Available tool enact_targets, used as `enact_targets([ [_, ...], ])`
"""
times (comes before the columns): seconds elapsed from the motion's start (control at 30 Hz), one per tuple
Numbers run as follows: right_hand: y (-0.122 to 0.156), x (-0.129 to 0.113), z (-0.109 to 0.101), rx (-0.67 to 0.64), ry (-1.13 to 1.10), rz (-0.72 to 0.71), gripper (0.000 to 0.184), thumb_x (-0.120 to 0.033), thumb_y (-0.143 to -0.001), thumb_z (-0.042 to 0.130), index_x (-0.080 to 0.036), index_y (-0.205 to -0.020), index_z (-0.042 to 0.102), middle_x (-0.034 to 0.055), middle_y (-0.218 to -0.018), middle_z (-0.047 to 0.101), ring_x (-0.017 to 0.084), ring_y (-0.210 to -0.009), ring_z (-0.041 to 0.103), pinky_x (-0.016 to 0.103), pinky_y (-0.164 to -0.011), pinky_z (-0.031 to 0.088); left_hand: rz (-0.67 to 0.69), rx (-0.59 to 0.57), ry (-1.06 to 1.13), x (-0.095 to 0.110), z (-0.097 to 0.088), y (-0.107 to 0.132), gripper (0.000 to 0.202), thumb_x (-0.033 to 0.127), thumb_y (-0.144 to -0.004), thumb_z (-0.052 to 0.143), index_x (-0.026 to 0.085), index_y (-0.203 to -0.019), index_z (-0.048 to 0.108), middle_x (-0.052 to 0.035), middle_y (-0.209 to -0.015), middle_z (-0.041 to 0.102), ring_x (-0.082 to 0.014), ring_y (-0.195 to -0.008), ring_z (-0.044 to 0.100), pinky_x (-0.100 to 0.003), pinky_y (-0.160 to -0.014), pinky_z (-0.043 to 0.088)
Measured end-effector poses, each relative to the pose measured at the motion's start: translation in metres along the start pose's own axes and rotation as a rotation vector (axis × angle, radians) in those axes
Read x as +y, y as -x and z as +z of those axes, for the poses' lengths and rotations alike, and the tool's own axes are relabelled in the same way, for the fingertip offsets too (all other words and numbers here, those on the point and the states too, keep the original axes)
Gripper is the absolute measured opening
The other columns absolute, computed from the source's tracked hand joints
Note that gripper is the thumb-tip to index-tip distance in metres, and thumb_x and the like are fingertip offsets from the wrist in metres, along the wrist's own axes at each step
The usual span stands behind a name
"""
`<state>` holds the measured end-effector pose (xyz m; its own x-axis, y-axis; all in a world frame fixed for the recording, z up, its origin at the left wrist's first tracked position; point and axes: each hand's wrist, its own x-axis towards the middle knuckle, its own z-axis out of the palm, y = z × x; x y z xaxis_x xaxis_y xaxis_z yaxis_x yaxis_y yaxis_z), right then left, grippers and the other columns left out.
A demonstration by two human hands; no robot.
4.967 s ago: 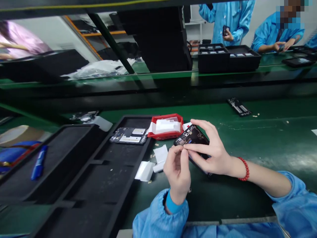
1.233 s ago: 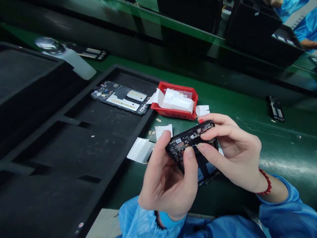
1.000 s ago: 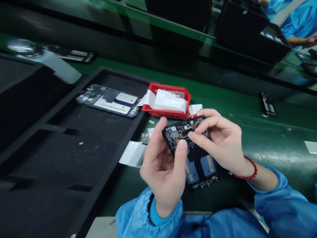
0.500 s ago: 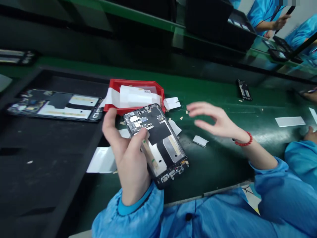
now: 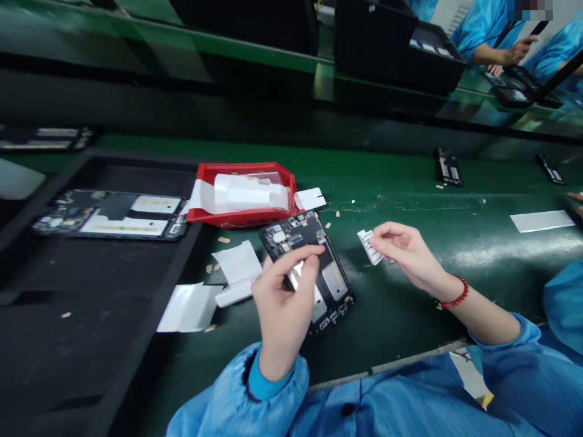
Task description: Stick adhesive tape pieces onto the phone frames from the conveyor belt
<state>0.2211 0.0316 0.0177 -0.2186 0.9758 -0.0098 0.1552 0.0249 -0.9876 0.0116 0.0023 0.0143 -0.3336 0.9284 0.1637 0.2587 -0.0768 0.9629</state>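
Note:
My right hand (image 5: 410,255) pinches a small white label sheet (image 5: 371,247) with dark print on it, just above the green bench. An opened phone (image 5: 334,276) lies at an angle in front of me, its circuit board and pale inner plate exposed. Over the phone is my left hand (image 5: 286,291), thumb and index fingertip closed together near its middle. What those fingertips hold, if anything, is hidden. Behind the phone, a red bin (image 5: 241,220) contains white paper strips (image 5: 246,193).
Left of me, a black tray (image 5: 91,315) bears another opened phone (image 5: 118,215). White paper scraps (image 5: 189,308) and tan bits litter the green bench (image 5: 401,321). Further right lie a phone (image 5: 449,167) and a white strip (image 5: 542,221). Co-workers in blue sleeves are at the right.
My left hand has shifted from gripping the phone's side to closed fingertips over its face; the phone sits slightly further right. My right hand, open before, has picked up the small label sheet.

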Motion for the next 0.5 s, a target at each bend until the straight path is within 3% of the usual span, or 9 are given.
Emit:
enact_targets([
  [0.13, 0.001, -0.014, 0.022, 0.021, -0.210, 0.076, 0.027, -0.046, -0.089, 0.072, -0.020, -0.092, 0.066, 0.0017, -0.086, 0.074, 0.011, -0.074, 0.071, 0.025, -0.074, 0.063, 0.042, -0.049, -0.005, 0.004, 0.009, 0.007, 0.016, 0.036, -0.076, 0.076, 0.022, -0.084, 0.082, -0.0055, -0.090, 0.077, -0.0226, -0.085, 0.071, -0.035, -0.081, 0.057],
  [0.3, 0.005, -0.023, 0.043, 0.009, -0.571, 0.306, 0.026, -0.035, -0.072, 0.090, -0.018, -0.084, 0.074, 0.0013, -0.087, 0.078, 0.009, -0.076, 0.072, 0.020, -0.076, 0.062, 0.016, 0.004, -0.017, 0.002, 0.011, 0.007, 0.025, 0.038, -0.071, 0.082, 0.022, -0.089, 0.081, -0.0051, -0.087, 0.075, -0.0218, -0.083, 0.070, -0.033, -0.078, 0.057],
  [0.5, 0.010, -0.025, 0.042, -0.021, -0.524, 0.347, 0.023, -0.033, -0.073, 0.089, -0.018, -0.086, 0.080, 0.0005, -0.077, 0.075, 0.008, -0.068, 0.068, 0.018, -0.067, 0.059, 0.029, -0.056, 0.021, 0.006, 0.005, 0.003, 0.031, 0.036, -0.076, 0.080, 0.022, -0.104, 0.080, -0.0064, -0.106, 0.079, -0.0242, -0.100, 0.072, -0.036, -0.093, 0.057],
])
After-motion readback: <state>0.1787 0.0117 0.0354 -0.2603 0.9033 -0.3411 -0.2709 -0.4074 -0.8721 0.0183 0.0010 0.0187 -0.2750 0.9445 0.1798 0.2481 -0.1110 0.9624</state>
